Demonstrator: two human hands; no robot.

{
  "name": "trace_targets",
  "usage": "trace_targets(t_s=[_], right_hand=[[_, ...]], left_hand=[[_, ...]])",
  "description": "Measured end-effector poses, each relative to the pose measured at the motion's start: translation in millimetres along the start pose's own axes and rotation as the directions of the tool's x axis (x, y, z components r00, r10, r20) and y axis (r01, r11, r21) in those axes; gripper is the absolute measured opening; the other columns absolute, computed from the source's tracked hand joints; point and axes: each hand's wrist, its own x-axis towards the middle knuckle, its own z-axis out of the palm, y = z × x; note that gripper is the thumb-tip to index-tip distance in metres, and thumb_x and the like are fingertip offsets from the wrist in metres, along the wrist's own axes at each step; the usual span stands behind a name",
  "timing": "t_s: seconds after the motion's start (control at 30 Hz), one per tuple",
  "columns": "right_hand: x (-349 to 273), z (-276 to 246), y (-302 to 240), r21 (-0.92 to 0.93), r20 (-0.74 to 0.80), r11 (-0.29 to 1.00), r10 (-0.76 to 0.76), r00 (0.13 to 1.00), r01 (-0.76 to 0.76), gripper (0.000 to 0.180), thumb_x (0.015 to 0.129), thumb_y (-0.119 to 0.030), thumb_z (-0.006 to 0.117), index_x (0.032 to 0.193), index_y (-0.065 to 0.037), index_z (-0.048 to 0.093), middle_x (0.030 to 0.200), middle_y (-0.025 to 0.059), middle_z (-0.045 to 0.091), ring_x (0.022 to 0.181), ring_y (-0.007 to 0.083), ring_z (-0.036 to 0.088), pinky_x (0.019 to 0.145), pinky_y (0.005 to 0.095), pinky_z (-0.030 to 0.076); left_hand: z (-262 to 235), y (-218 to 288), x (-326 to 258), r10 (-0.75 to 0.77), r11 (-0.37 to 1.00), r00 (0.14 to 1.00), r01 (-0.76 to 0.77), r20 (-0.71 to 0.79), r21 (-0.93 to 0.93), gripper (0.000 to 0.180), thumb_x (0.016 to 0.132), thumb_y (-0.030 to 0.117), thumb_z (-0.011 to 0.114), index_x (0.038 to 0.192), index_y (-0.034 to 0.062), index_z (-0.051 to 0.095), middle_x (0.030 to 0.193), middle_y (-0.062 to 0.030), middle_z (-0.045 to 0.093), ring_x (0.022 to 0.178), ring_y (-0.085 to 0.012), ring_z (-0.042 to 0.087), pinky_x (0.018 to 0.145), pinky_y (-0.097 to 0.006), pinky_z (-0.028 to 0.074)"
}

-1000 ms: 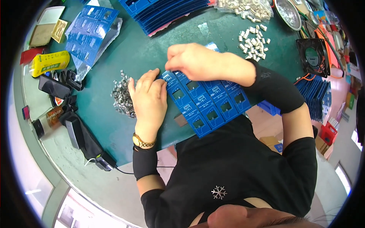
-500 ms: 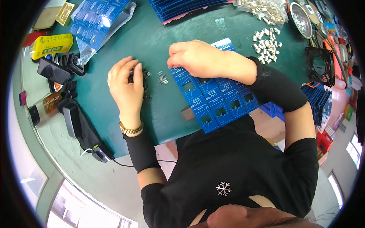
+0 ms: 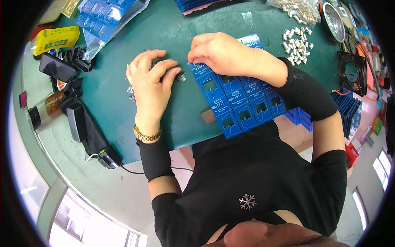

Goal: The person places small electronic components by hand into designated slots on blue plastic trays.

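Note:
My right hand is closed in a pinch at the upper left corner of a blue circuit board panel. What its fingertips hold is hidden beneath them. The panel has rows of square cutouts and lies tilted over the table's near edge. To the left, my left hand arches low over small pin headers, its fingers bent but apart. Some pin headers lie by its thumb tip; others are scattered along its outer side, and a few dark ones show between the fingers.
White connectors lie in a heap at the right, below a bag of more. Beyond are a metal bowl and a black fan. Bagged blue boards, a yellow pouch and a phone sit left.
My left hand has shifted right and slightly up, its thumb now beside the small pin header pile. My right hand stays pinched at the panel's corner. The whole view has shifted slightly.

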Motion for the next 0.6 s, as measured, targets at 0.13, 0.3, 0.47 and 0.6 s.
trace_targets(t_s=[0.13, 0.3, 0.47, 0.6], right_hand=[[-1, -5, -5, 0.012, 0.027, 1.0, -0.001, 1.0, 0.001, 0.01, 0.081, -0.007, 0.066, 0.091, -0.005, 0.068, 0.088, 0.0086, 0.063, 0.082, 0.0304, 0.064, 0.073, 0.0375, 0.052], [6, -5, -15, -0.143, 0.094, 0.981, 0.147, 0.985, -0.132, 0.009, 0.078, -0.01, 0.065, 0.085, -0.014, 0.069, 0.089, 0.0068, 0.064, 0.086, 0.0293, 0.065, 0.071, 0.0386, 0.052], [7, -15, -26, -0.132, 0.158, 0.958, 0.275, 0.948, -0.256, 0.015, 0.076, -0.009, 0.065, 0.089, -0.012, 0.069, 0.09, 0.0087, 0.064, 0.09, 0.0322, 0.064, 0.074, 0.0424, 0.052], [-32, -51, -9, -0.193, -0.171, 0.97, 0.112, 0.979, -0.145, 0.021, 0.08, -0.021, 0.069, 0.099, -0.013, 0.069, 0.09, 0.0092, 0.064, 0.092, 0.0309, 0.063, 0.078, 0.0411, 0.052]], left_hand=[[1, 4, -1, -0.055, 0.998, 0.996, 0.052, 0.072, 0.045, 0.009, 0.075, 0.016, 0.075, 0.083, 0.0172, 0.072, 0.109, 0.0012, 0.061, 0.113, -0.0269, 0.051, 0.1, -0.057, 0.031], [3, 13, -3, -0.015, 0.997, 0.995, 0.008, 0.096, 0.079, 0.009, 0.077, 0.01, 0.07, 0.084, 0.0126, 0.067, 0.107, -0.0019, 0.06, 0.11, -0.0275, 0.052, 0.099, -0.056, 0.032], [4, 18, 0, -0.03, 1.0, 0.999, 0.03, 0.019, -0.005, 0.007, 0.079, 0.006, 0.068, 0.084, 0.0065, 0.063, 0.09, -0.0062, 0.063, 0.09, -0.0274, 0.057, 0.085, -0.04, 0.041], [-4, 20, 0, -0.076, 0.988, 0.994, 0.065, -0.078, -0.143, 0.008, 0.08, -0.001, 0.069, 0.085, 0.0041, 0.064, 0.085, -0.0076, 0.066, 0.081, -0.0235, 0.062, 0.077, -0.033, 0.048]])
